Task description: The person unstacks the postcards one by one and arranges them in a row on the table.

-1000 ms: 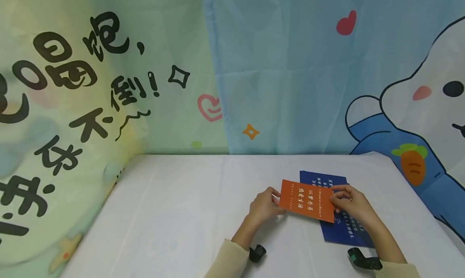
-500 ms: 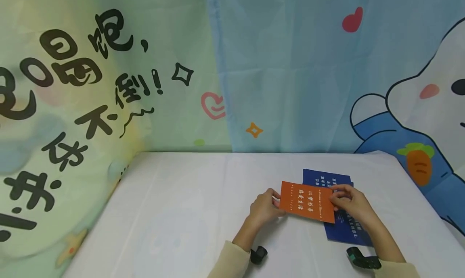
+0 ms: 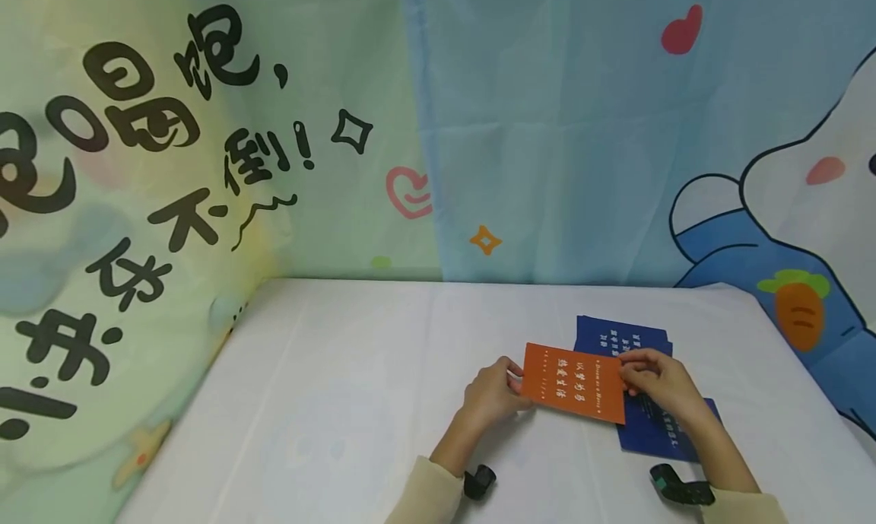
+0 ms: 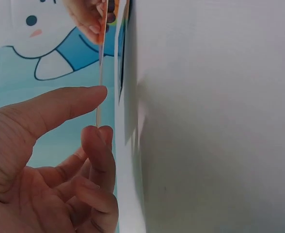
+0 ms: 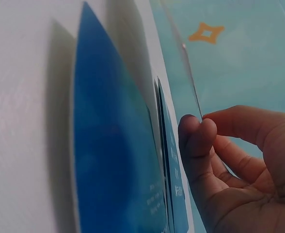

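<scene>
An orange card point(image 3: 573, 383) with white printed characters is held up between both hands. My left hand point(image 3: 494, 391) pinches its left edge; in the left wrist view the thumb point(image 4: 84, 99) lies on one face and fingertips on the other. At the right edge my right hand point(image 3: 660, 379) pinches the card between thumb and fingers. Seen edge-on in the right wrist view, the card point(image 5: 190, 73) is a thin line. Below and behind it several dark blue cards point(image 3: 653, 433) with white text overlap on the table, partly covered by the orange card and right hand.
A white cloth covers the table point(image 3: 328, 402). Behind it hangs a printed backdrop point(image 3: 547, 128) with a cartoon figure at right and large black characters at left. Black wrist cameras point(image 3: 479, 481) sit on both wrists. In the right wrist view, a blue card point(image 5: 108, 145) stands out from the table.
The head view has shifted slightly, so the backdrop sits further right. Both hands and the orange card have moved a little left relative to the blue cards; both grips stay the same.
</scene>
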Tool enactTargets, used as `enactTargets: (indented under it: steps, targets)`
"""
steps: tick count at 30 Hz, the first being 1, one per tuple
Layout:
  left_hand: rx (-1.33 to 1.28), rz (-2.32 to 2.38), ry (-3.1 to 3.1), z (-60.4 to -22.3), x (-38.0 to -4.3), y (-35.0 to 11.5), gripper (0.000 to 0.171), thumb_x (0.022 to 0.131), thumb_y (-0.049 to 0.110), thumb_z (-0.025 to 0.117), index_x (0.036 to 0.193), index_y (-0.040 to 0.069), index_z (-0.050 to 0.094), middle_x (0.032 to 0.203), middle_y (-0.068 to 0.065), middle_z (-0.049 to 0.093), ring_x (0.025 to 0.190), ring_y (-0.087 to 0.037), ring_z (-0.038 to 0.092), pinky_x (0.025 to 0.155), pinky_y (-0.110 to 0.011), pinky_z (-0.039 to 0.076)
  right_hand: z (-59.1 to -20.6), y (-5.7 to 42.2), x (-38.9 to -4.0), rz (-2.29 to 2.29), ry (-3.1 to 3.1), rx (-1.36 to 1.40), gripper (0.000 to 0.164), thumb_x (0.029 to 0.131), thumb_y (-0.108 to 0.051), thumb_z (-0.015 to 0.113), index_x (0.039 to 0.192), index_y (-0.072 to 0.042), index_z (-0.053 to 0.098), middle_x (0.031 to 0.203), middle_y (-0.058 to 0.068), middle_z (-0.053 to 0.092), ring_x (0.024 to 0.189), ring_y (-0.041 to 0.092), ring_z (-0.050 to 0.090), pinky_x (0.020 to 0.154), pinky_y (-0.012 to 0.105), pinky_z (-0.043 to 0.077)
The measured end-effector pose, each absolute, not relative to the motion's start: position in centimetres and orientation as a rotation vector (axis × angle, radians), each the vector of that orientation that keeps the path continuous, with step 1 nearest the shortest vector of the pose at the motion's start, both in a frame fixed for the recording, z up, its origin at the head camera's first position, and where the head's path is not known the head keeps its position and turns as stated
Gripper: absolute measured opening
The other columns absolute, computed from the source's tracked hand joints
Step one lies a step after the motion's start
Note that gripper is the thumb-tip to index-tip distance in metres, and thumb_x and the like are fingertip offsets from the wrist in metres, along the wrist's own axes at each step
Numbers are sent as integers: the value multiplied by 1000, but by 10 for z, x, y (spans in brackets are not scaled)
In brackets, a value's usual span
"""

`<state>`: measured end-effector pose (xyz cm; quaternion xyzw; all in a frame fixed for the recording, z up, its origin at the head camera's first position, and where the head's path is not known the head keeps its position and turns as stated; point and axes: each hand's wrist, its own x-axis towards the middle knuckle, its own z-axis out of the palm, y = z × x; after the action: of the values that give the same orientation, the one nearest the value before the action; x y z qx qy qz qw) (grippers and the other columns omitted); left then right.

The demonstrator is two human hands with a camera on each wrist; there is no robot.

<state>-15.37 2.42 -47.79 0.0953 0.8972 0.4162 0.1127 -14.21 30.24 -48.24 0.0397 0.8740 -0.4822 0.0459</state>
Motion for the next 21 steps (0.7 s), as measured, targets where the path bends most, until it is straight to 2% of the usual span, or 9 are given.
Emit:
enactTargets:
  steps: [7,13,21]
  targets:
    - [288,1225,2632,-478,-151,17,39,72,15,84,104,11,61,70,10,57,62,-4,48,59,-23,36,-484,299,-142,-1515,2613,81,43,97,-16,60,127,13,49,91,13,64,67,16,60,61,27,51]
    - [309,1201,2633,-478,-147,12,38,74,16,84,103,10,61,67,10,55,60,-5,47,58,-23,36,-485,298,-142,-1481,2624,60,43,96,-17,61,126,12,51,92,12,66,66,15,61,59,27,50]
    - [298,1157,2634,-479,-137,6,36,73,17,85,101,9,63,66,9,54,59,-5,46,57,-23,36,-484,293,-139,-1410,2628,33,41,96,-19,62,123,11,54,82,8,64,63,16,56,56,27,45]
